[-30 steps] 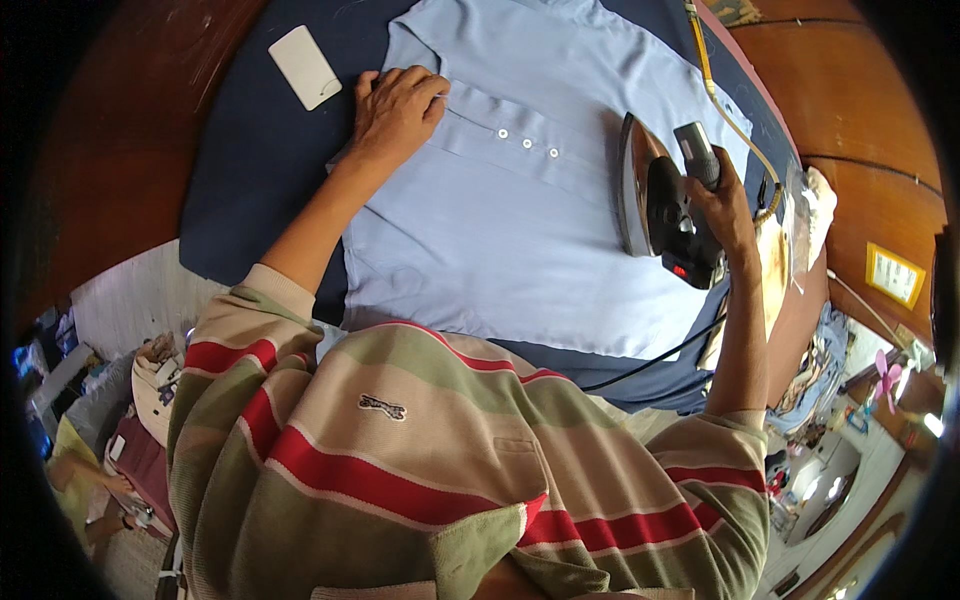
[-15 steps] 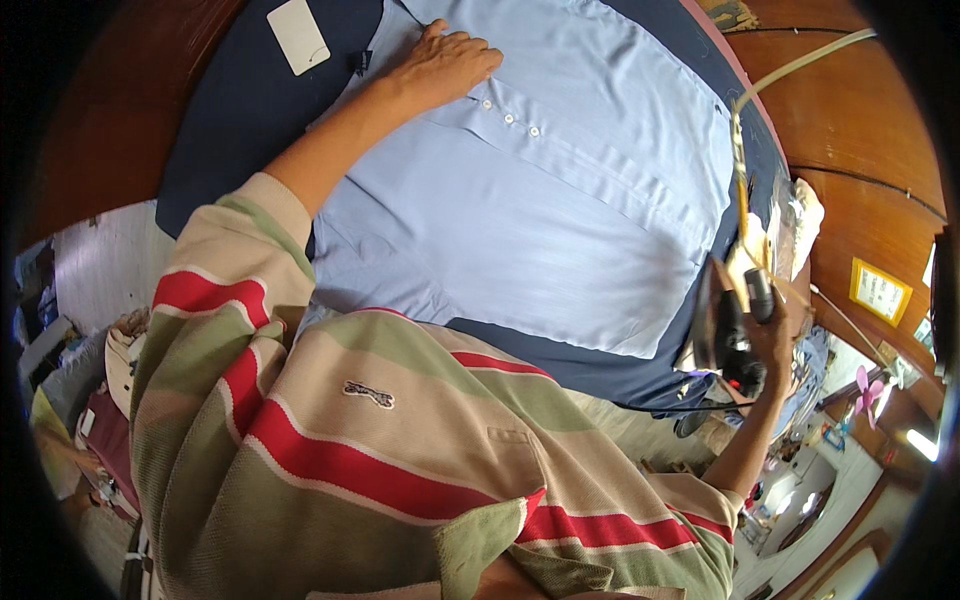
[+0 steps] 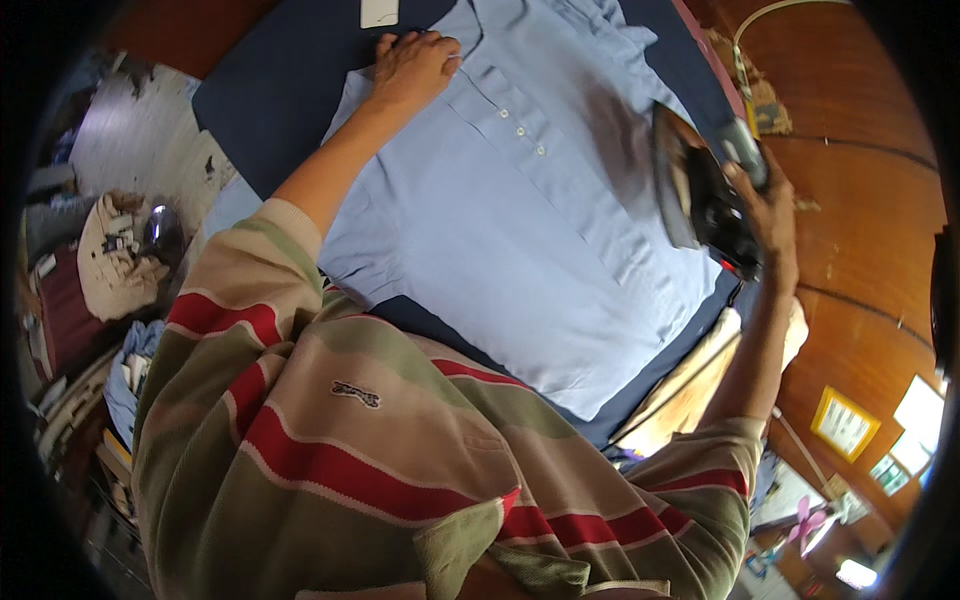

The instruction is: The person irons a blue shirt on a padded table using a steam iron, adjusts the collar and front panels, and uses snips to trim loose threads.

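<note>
A light blue buttoned shirt point(image 3: 480, 240) lies spread on the dark blue cloth-covered table point(image 3: 260, 110). My left hand point(image 3: 415, 72) is at the shirt's far left part, beside the button placket; its fingers are bent and closed on the fabric. On the right, my right hand point(image 3: 775, 215) grips the handle of a clothes iron point(image 3: 700, 195) with a dark body. The iron is tilted over the shirt's right side, its soleplate turned partly toward the left. Whether it touches the fabric I cannot tell.
A white card tag point(image 3: 379, 12) lies at the table's far edge. Beige cloth point(image 3: 680, 390) hangs by the right edge, near a wooden wall point(image 3: 850, 220) with a yellow-framed notice point(image 3: 843, 424). A pale cord point(image 3: 770, 15) runs above the iron. Piled clothes point(image 3: 120, 260) are at the left.
My right hand has brought the iron from beyond the table's right edge up and left, over the shirt. The view has turned; my left hand stays on the shirt's far part.
</note>
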`<state>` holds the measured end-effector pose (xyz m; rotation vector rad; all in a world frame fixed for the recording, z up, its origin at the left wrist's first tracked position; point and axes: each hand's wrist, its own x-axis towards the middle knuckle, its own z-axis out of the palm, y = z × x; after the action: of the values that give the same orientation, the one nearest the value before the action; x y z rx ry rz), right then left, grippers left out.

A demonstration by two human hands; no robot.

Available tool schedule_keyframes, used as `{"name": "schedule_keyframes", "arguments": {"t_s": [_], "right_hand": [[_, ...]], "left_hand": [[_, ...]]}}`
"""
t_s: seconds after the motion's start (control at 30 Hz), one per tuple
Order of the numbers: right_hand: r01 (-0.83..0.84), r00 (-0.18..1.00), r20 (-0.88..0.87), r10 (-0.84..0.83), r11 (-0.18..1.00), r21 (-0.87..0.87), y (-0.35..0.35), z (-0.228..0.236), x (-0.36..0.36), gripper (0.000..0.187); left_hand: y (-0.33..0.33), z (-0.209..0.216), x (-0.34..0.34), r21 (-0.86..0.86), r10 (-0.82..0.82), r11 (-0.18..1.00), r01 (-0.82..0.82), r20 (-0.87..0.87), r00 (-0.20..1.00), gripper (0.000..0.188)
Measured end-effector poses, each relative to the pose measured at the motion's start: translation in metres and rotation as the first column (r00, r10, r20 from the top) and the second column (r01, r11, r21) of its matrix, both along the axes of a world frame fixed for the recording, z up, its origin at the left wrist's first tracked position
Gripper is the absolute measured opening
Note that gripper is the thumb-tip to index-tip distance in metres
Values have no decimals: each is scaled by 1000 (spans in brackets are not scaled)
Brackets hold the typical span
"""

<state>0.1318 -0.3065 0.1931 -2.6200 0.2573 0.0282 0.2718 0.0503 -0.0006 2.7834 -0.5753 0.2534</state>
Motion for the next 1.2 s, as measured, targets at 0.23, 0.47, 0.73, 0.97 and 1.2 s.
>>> {"name": "schedule_keyframes", "arguments": {"t_s": [0.23,0.47,0.73,0.97,1.2], "right_hand": [[-429,900,-89,426,904,-5,100,-34,96,51],[-660,751,-129,648,737,-142,132,-63,145,56],[-768,639,-212,739,631,-113,130,-75,159,44],[-777,625,-233,745,622,-95,124,-76,156,52],[-803,593,-238,769,585,-111,107,-73,144,48]], "left_hand": [[-3,-4,1,-40,0,999,-1,-38,999,15],[13,-4,-20,-330,179,933,-140,91,980,15],[32,-8,-43,-383,236,901,-204,37,971,14],[12,-3,-21,-308,151,943,-126,59,987,13],[-29,-1,-12,-24,169,985,-169,6,986,17]]}}
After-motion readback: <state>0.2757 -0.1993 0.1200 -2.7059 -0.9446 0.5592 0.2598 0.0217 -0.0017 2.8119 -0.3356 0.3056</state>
